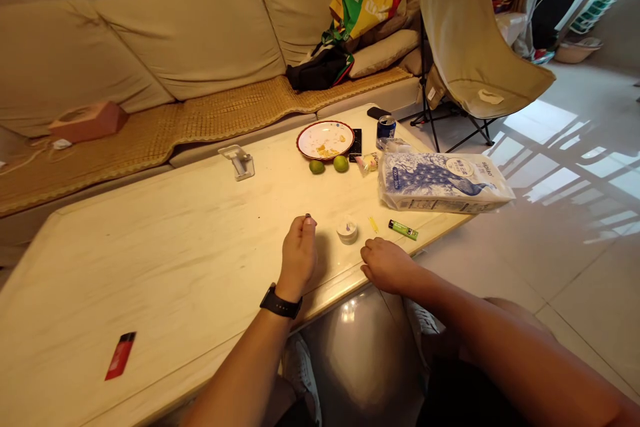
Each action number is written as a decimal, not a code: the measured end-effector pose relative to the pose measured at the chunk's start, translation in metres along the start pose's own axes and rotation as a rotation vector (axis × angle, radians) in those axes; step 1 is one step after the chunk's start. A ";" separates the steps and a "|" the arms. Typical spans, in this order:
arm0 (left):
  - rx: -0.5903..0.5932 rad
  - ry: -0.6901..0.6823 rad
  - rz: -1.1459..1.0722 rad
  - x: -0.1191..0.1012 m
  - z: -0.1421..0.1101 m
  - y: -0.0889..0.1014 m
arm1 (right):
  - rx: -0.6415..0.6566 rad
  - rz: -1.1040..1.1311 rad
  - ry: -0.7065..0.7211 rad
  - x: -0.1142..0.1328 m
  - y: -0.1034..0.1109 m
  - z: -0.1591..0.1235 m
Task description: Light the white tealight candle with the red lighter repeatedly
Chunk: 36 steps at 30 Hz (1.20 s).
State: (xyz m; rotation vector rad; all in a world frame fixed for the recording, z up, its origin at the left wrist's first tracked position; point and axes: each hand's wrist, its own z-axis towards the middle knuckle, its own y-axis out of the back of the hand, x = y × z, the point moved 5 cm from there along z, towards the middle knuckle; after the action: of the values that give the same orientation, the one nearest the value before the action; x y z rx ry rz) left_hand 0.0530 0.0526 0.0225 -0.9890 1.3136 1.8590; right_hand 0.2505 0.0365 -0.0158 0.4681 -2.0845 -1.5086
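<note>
My left hand (299,250), with a black watch (281,302) on its wrist, is closed in a fist above the table. A small black-topped object (308,216) pokes out by the thumb; the fist hides the rest. My right hand (387,264) rests at the table's near edge, fingers curled in, with nothing showing in them. Between the hands, slightly farther off, stands a small round white candle (347,230) with a dark wick. Right of it lie a thin yellow strip (373,224) and a green lighter (403,229). A red lighter (121,355) lies at the near left.
A peacock-printed pack (443,180) covers the table's right end. Behind are a red-rimmed plate (325,140), two green limes (341,163), a blue can (386,129) and a white folding stand (238,162). A sofa (190,40) and folding chair (470,47) border the table (165,247).
</note>
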 end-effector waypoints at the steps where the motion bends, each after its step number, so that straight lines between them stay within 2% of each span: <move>1: 0.029 -0.031 0.054 -0.003 -0.001 -0.002 | -0.002 0.000 0.000 0.000 0.000 0.000; 5: 0.138 -0.164 0.315 -0.013 -0.005 -0.011 | -0.017 0.001 0.002 0.000 -0.001 0.000; 8: 0.156 -0.254 0.454 -0.017 -0.006 -0.016 | -0.018 0.001 0.004 0.000 -0.001 0.000; 12: 0.164 -0.298 0.522 -0.019 -0.005 -0.020 | -0.015 0.004 -0.001 0.000 0.000 -0.001; 19: 0.199 -0.321 0.572 -0.019 -0.006 -0.026 | -0.024 -0.010 0.006 -0.001 -0.002 0.000; 27: 0.249 -0.328 0.377 -0.020 -0.009 -0.022 | -0.025 -0.004 0.008 -0.001 -0.002 0.000; 36: 0.226 -0.332 0.440 -0.016 -0.007 -0.022 | -0.018 0.001 0.005 -0.001 -0.003 0.001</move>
State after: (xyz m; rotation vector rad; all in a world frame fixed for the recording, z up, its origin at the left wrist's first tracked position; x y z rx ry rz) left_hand 0.0808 0.0507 0.0244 -0.2679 1.5716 2.0206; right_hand 0.2512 0.0370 -0.0188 0.4634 -2.0647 -1.5229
